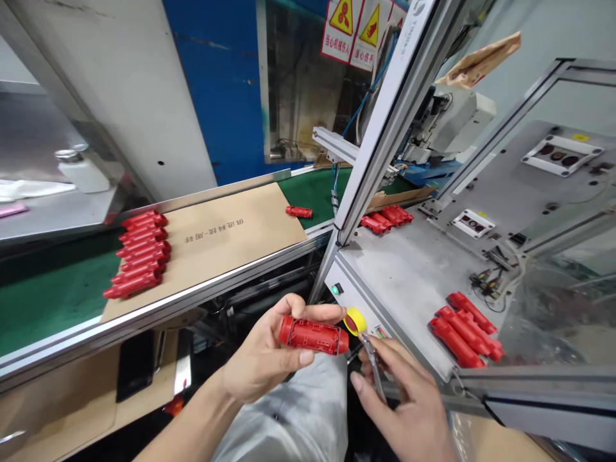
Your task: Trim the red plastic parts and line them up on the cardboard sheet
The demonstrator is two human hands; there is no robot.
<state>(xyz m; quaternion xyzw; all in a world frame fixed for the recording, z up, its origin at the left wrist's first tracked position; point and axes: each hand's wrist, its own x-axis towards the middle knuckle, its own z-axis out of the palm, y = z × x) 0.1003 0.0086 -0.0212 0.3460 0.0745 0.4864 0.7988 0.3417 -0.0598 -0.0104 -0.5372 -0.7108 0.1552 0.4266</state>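
My left hand (262, 356) is closed around a red plastic housing (314, 336), thumb below and fingers above. The part lies roughly level, its ribbed, hollow side facing up towards me. To its right, my right hand (404, 398) grips a slim silver metal tool (374, 366) between thumb and fingers. The tool's tip points up and away, apart from the red part; its exact kind is unclear. Beyond my hands, a single red piece (299, 211) rests at the right end of a cardboard sheet (231, 224). Several longer red parts (142, 253) lie side by side at the sheet's left end.
The cardboard lies on a green conveyor belt (48, 305) with metal rails. An aluminium post (370, 128) rises at centre right. On the grey machine table (404, 263) are two groups of red parts (464, 327). A yellow-ringed button (355, 321) sits close to my right hand.
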